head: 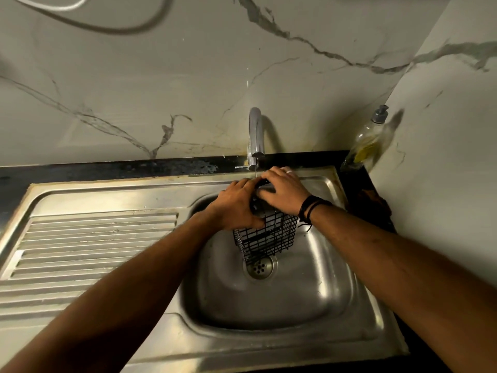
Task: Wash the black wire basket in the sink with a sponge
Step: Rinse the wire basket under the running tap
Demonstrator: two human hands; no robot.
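Note:
The black wire basket (pixel 266 239) hangs tilted over the steel sink (pixel 317 297), its lower end just above the drain (pixel 260 267). My left hand (pixel 236 204) grips the basket's upper left side. My right hand (pixel 283 193) lies over its top end, fingers spread across a dark part there. A thin stream of water falls from the tap (pixel 255 133) onto my hands. No sponge shows; whether one sits under my right hand is hidden.
A ribbed steel draining board (pixel 88 246) lies left of the bowl. A clear soap pump bottle (pixel 367 141) stands at the back right corner by the marble wall. A dark object (pixel 376 205) sits on the black counter to the right.

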